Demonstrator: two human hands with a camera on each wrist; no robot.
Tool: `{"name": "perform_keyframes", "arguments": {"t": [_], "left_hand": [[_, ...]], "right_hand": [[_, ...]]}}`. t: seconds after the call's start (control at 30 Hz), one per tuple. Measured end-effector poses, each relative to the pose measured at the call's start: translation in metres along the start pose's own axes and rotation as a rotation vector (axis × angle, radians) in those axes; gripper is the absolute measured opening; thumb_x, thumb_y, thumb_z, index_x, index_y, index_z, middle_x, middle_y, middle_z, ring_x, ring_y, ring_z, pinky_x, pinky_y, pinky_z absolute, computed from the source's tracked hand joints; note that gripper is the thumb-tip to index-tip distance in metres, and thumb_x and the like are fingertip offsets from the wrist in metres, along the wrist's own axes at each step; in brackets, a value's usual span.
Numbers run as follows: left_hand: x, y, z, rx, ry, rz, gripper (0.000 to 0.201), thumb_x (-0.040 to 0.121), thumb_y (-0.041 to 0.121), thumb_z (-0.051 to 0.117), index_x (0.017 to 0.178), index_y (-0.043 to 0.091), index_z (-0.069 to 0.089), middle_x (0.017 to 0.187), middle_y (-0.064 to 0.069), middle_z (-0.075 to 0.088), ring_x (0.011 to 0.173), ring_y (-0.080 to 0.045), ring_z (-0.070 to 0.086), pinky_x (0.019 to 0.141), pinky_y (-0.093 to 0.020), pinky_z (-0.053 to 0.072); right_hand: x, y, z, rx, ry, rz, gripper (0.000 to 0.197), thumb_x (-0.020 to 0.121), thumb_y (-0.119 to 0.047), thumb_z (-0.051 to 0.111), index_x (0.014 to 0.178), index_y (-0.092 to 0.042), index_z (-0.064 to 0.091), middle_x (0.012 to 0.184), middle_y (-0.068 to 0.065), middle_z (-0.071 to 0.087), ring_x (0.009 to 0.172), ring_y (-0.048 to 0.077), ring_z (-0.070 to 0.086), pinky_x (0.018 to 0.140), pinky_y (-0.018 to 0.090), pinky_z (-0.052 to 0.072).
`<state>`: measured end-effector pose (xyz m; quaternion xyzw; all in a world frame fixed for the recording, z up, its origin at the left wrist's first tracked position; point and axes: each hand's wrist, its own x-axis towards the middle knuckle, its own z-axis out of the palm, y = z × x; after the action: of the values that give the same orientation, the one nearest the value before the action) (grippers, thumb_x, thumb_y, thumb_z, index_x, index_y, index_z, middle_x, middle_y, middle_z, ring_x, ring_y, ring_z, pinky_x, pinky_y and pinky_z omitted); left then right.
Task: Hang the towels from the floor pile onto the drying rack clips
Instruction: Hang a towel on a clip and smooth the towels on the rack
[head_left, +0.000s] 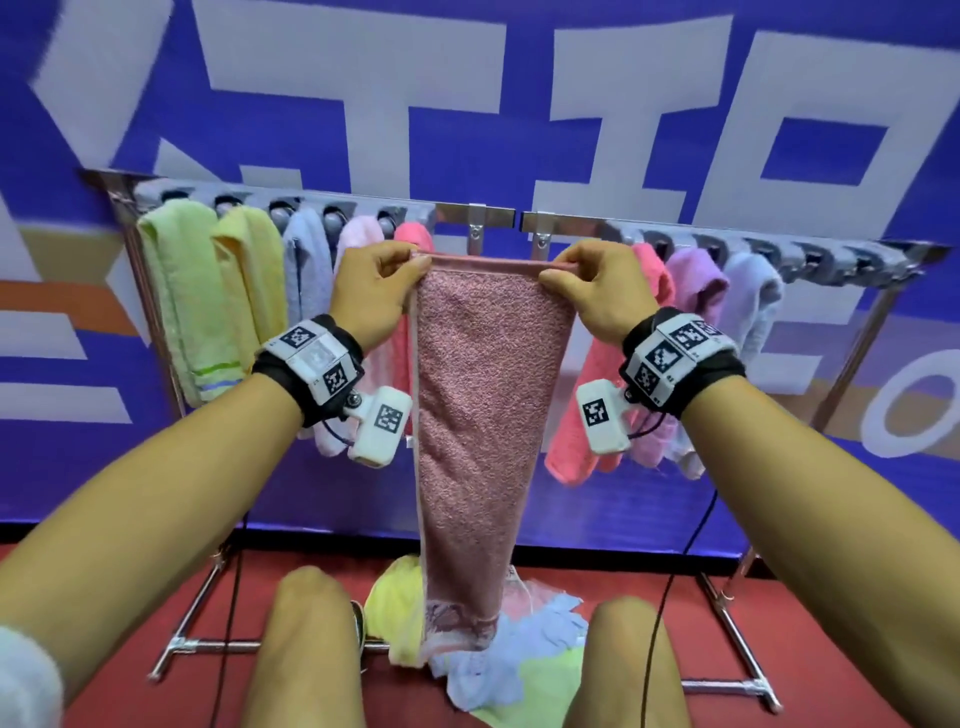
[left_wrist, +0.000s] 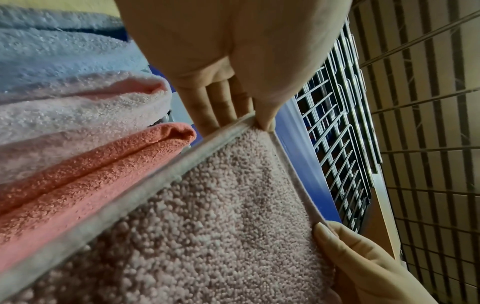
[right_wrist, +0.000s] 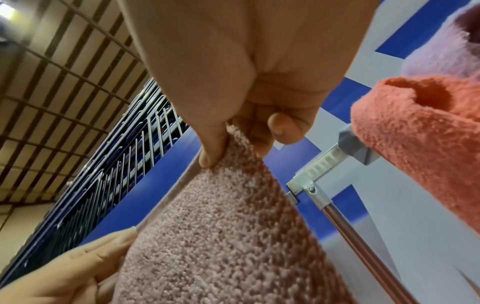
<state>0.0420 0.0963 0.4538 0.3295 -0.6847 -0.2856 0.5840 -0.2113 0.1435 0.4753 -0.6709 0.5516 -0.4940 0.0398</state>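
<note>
A dusty pink towel (head_left: 488, 395) hangs stretched between my two hands in front of the drying rack (head_left: 498, 214). My left hand (head_left: 382, 283) pinches its top left corner, and my right hand (head_left: 587, 288) pinches the top right corner. The towel's lower end reaches down to the floor pile (head_left: 514, 654) of yellow, blue and green towels. In the left wrist view the left hand (left_wrist: 249, 121) grips the hemmed corner of the pink towel (left_wrist: 207, 226). In the right wrist view my right hand (right_wrist: 226, 144) pinches the pink towel (right_wrist: 228, 236) at its edge.
Green, yellow, blue and pink towels (head_left: 249, 291) hang from clips on the rack's left half; coral, purple and blue towels (head_left: 696, 332) hang on the right half. Several clips (head_left: 831, 260) at the far right hold nothing. My knees (head_left: 306, 649) flank the pile on red floor.
</note>
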Motion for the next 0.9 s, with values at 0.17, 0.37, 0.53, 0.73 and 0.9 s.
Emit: {"name": "perform_keyframes", "arguments": {"t": [0.17,0.37,0.53,0.73,0.9], "left_hand": [[0.005,0.012,-0.002,-0.008,-0.026,-0.003,0.018,0.093,0.020,0.065,0.080,0.029,0.073,0.083,-0.002,0.070,0.078,-0.019,0.063,0.085,-0.061,0.055],[0.012,0.026,0.003,-0.097,0.039,0.032,0.008,0.093,0.016,0.064,0.088,0.019,0.070,0.081,-0.001,0.068,0.079,-0.016,0.062,0.085,-0.051,0.056],[0.006,-0.008,0.002,0.056,-0.049,-0.093,0.012,0.088,0.021,0.068,0.077,0.022,0.071,0.080,-0.011,0.068,0.073,-0.023,0.060,0.081,-0.061,0.054],[0.013,-0.001,0.006,0.090,0.001,-0.146,0.009,0.089,0.019,0.071,0.080,0.019,0.070,0.080,-0.014,0.070,0.073,-0.028,0.065,0.077,-0.059,0.058],[0.006,0.017,0.017,0.124,0.007,-0.156,0.023,0.088,0.011,0.072,0.068,0.019,0.063,0.065,-0.011,0.064,0.060,-0.030,0.065,0.063,-0.054,0.060]], "right_hand": [[0.007,-0.008,-0.006,-0.100,0.042,-0.028,0.021,0.089,-0.028,0.070,0.075,-0.028,0.055,0.070,-0.015,0.054,0.062,-0.004,0.047,0.060,0.013,0.037],[0.014,-0.023,-0.010,0.001,0.159,-0.091,0.014,0.088,-0.023,0.071,0.084,-0.016,0.060,0.069,-0.012,0.054,0.060,-0.002,0.046,0.054,0.008,0.036],[0.007,0.003,-0.003,-0.214,-0.082,0.006,0.018,0.085,-0.028,0.075,0.077,-0.022,0.060,0.066,-0.014,0.056,0.061,-0.001,0.048,0.057,0.014,0.036],[0.011,-0.008,-0.002,-0.246,-0.059,0.088,0.014,0.080,-0.029,0.073,0.080,-0.020,0.062,0.070,0.000,0.065,0.060,0.017,0.061,0.050,0.023,0.049],[0.006,-0.032,0.000,-0.124,-0.136,0.160,0.019,0.083,-0.011,0.057,0.101,-0.015,0.054,0.071,0.011,0.065,0.045,0.021,0.058,0.034,0.022,0.040]]}}
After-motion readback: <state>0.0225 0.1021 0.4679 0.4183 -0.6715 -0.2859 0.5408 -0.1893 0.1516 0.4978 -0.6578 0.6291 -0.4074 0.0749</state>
